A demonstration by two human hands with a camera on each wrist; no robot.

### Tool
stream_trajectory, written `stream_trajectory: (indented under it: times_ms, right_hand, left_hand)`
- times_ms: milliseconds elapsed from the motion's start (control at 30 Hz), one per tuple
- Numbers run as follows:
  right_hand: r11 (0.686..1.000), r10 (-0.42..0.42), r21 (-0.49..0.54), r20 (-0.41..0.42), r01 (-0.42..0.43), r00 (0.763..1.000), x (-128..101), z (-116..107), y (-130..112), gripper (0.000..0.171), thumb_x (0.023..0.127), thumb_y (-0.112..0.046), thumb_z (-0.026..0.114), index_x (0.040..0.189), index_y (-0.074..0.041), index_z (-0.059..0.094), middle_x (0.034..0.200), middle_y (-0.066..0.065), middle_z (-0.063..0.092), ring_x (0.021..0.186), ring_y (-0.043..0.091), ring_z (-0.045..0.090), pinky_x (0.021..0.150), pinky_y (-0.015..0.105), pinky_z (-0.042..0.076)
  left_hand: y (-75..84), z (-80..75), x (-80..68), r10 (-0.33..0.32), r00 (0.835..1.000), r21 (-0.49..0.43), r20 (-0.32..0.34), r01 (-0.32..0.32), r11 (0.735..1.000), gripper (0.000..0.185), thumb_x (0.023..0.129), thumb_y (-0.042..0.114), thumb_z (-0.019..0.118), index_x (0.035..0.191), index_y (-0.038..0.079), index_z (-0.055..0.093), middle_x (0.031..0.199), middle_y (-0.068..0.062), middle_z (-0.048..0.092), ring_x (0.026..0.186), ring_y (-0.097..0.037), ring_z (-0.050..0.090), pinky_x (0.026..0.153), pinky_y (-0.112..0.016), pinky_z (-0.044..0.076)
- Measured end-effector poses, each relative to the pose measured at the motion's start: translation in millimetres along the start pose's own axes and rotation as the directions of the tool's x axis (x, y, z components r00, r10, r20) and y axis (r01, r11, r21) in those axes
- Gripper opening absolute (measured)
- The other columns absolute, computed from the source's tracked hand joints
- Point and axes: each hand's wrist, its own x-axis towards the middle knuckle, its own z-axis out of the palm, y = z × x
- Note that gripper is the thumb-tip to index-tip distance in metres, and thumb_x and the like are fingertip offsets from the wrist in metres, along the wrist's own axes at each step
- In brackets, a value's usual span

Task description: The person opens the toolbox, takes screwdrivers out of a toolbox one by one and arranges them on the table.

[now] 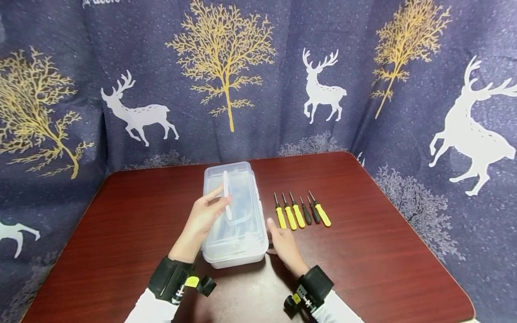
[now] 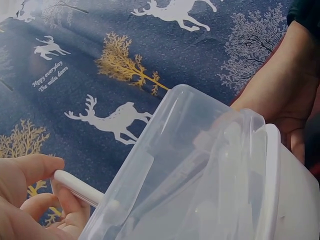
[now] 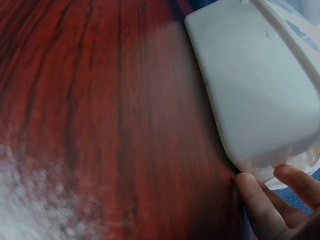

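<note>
On the dark red table [image 1: 363,251], the left hand [image 1: 202,220] pinches the translucent box's [image 1: 238,242] white handle [image 1: 227,193]; right hand [image 1: 282,242] fingers rest straight against it.

Box [image 1: 236,220] mid-table [image 1: 363,251], screwdrivers [image 1: 300,213] in a row just right, curtain [image 1: 258,80] behind.

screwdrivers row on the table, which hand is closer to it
Right. The right hand rests at the clear box's right side, just short of the screwdrivers. The left hand pinches the box handle, beyond the box from them.
</note>
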Motion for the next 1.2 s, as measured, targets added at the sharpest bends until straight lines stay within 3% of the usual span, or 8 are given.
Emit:
stream_trajectory:
  times_ms: [133,233,567,833,1033,1200]
  right_hand:
    - [1.000,-0.004,0.005,0.011,0.004,1.000,-11,-1,-14,0.059,0.096,-0.045,0.035,0.107,0.005,0.064,0.107,0.024,0.065,0.094,0.023,0.066,0.071,0.033,0.056]
    - [1.000,-0.007,0.019,0.023,0.007,1.000,-12,-2,-15,0.057,0.096,-0.044,0.036,0.106,0.005,0.065,0.108,0.024,0.065,0.095,0.023,0.066,0.071,0.033,0.056]
    - [0.999,-0.005,0.040,0.013,0.005,1.000,13,1,19,0.068,0.087,-0.061,0.039,0.104,-0.001,0.068,0.100,0.019,0.069,0.087,0.017,0.068,0.065,0.031,0.056]
    - [0.999,-0.012,0.033,-0.005,0.012,1.000,14,2,21,0.073,0.084,-0.066,0.040,0.101,-0.001,0.068,0.101,0.018,0.069,0.086,0.016,0.068,0.063,0.029,0.056]
    - [0.999,0.006,0.044,0.001,-0.006,1.000,12,1,17,0.066,0.088,-0.059,0.039,0.102,-0.001,0.068,0.101,0.019,0.069,0.086,0.016,0.067,0.065,0.030,0.056]
    - [1.000,-0.002,0.021,-0.005,0.002,1.000,-3,0,-3,0.057,0.095,-0.046,0.038,0.105,0.003,0.066,0.104,0.023,0.067,0.089,0.020,0.067,0.067,0.031,0.056]
  left_hand:
    - [-0.8,2.3,0.8,0.007,1.000,0.007,-0.008,-0.007,1.000,0.056,0.082,0.020,0.065,0.135,0.021,0.046,0.099,0.002,0.067,0.097,-0.007,0.059,0.102,-0.037,0.041]
    - [-0.9,3.4,0.4,0.005,1.000,0.008,-0.007,-0.005,1.000,0.056,0.082,0.020,0.065,0.134,0.021,0.046,0.097,0.004,0.067,0.096,-0.006,0.059,0.101,-0.037,0.041]
    - [-1.4,4.9,0.6,0.002,1.000,-0.004,0.007,-0.002,1.000,0.056,0.082,0.020,0.066,0.134,0.020,0.046,0.113,-0.009,0.063,0.101,-0.008,0.058,0.103,-0.037,0.040]
    - [-1.9,5.9,0.8,-0.006,1.000,0.017,0.009,0.006,1.000,0.056,0.083,0.020,0.065,0.135,0.021,0.045,0.120,-0.014,0.060,0.101,-0.009,0.057,0.103,-0.037,0.040]
    - [-1.6,6.8,0.8,-0.018,1.000,0.048,0.009,0.017,0.999,0.056,0.083,0.022,0.065,0.135,0.023,0.045,0.123,-0.015,0.058,0.104,-0.013,0.057,0.102,-0.036,0.040]
    - [-2.0,8.4,0.9,0.005,1.000,0.103,-0.008,-0.004,0.995,0.056,0.083,0.023,0.065,0.135,0.021,0.045,0.125,-0.016,0.058,0.107,-0.016,0.057,0.100,-0.037,0.041]
